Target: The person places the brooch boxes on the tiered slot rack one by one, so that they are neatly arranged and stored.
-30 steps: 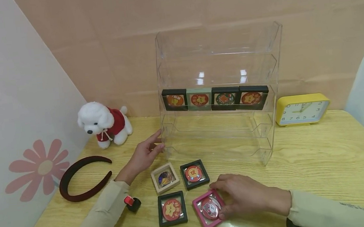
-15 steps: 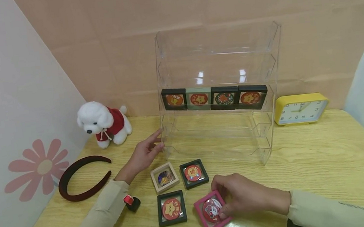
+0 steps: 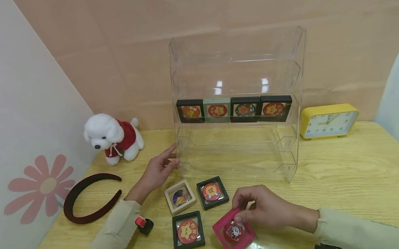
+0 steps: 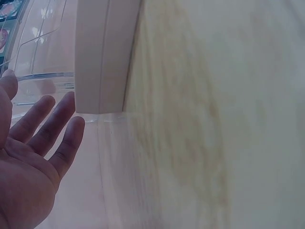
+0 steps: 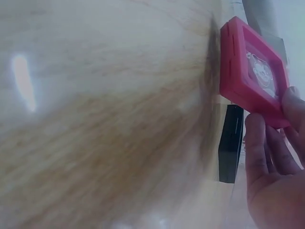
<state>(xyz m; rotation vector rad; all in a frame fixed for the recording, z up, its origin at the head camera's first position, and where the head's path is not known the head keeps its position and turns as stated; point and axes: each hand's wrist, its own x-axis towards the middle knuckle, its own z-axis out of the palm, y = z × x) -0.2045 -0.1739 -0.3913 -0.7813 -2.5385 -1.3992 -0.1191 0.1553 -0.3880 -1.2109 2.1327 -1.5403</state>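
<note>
My right hand pinches the upper edge of a pink square display frame between thumb and fingers. The frame, with a round Santa badge inside, is tilted, and the right wrist view shows its near side raised over the tabletop. My left hand has its fingertips at the left side of a clear acrylic tiered rack, fingers loosely extended. Between the hands lie a cream frame, a black frame with a red badge, and a black frame with a star badge.
One rack tier holds a row of several framed badges. A white plush dog and a dark red headband are on the left. Right of the rack stands a yellow clock. A wall closes off the left side.
My right hand has shifted its grip to the pink frame's upper edge and tipped the frame up, turning it slightly. My left hand stays at the rack's side.
</note>
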